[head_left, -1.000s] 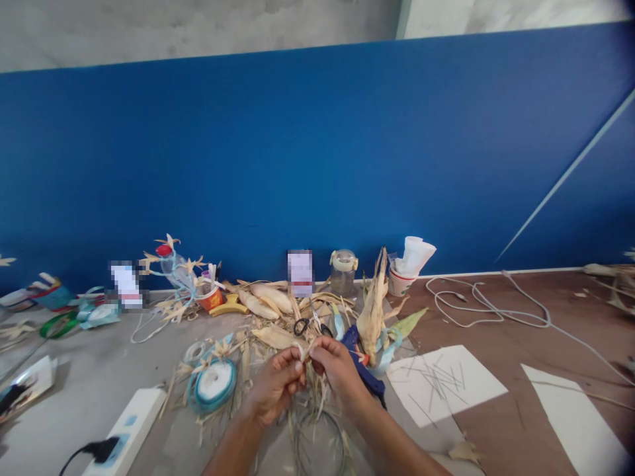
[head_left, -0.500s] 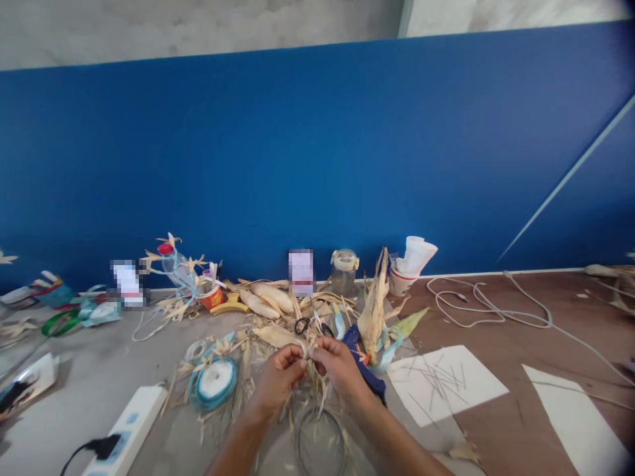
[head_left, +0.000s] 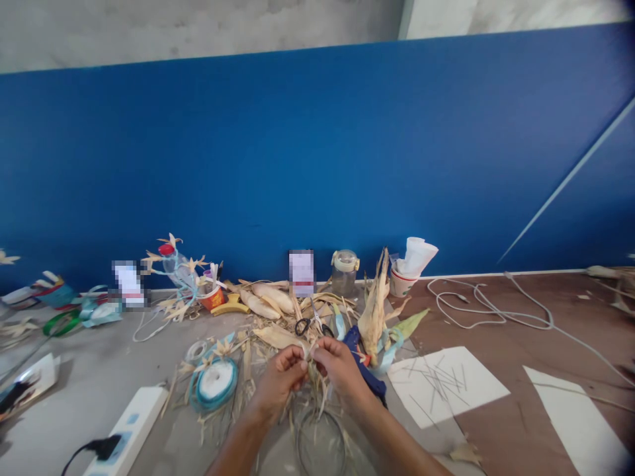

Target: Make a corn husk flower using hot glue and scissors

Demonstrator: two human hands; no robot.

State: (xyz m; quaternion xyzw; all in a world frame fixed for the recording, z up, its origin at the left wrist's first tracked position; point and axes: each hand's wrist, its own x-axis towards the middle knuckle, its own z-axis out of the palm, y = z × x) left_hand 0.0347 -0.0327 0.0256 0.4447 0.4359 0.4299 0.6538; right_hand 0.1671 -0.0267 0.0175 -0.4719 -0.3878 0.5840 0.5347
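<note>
My left hand (head_left: 276, 383) and my right hand (head_left: 340, 367) meet at the fingertips just above the table, both pinched on a small pale piece of corn husk (head_left: 310, 350). Dry husk strips (head_left: 317, 390) hang and lie scattered under the hands. A coil of dark wire (head_left: 320, 439) rests on the table below my wrists. Black-handled scissors (head_left: 310, 324) lie just beyond my fingers. A blue glue gun (head_left: 364, 370) lies partly hidden behind my right hand.
A teal ribbon spool (head_left: 214, 383) sits left of my hands and a white power strip (head_left: 129, 420) further left. Husked cobs (head_left: 265, 301), a glass jar (head_left: 344, 271), a paper cup (head_left: 401, 281), white cable (head_left: 486, 307) and white paper sheets (head_left: 446, 383) lie along the blue partition (head_left: 317, 165).
Both hands stay pinched on the husk piece and have shifted slightly, with small finger movement. The view has dipped a little.
</note>
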